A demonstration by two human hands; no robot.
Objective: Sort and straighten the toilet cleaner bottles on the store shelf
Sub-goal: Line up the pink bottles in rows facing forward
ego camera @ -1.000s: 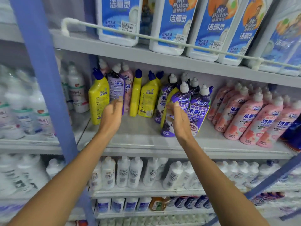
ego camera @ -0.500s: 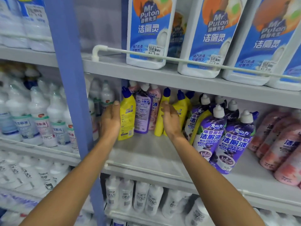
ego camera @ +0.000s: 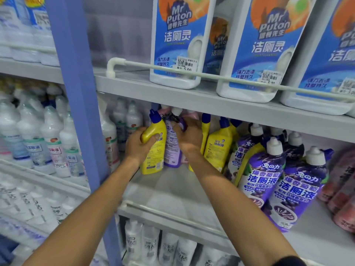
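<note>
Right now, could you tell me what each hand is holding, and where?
Left hand grips the yellow bottle at its shoulder. Right hand holds the purple bottle near its neck.

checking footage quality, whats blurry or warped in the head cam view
Head view: the white bottles at far left are soft and smeared; shelf edges bow from wide-angle distortion; the purple bottles near centre-right read sharply; both hands, left hand and right hand, look slightly motion-blurred; lighting is flat, shadows faint.

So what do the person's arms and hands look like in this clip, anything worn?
Both forearms are bare, with no gloves, watch or rings visible on the left hand or the right hand. The only clothing in view is a dark sleeve edge on the right arm at the bottom of the frame.
</note>
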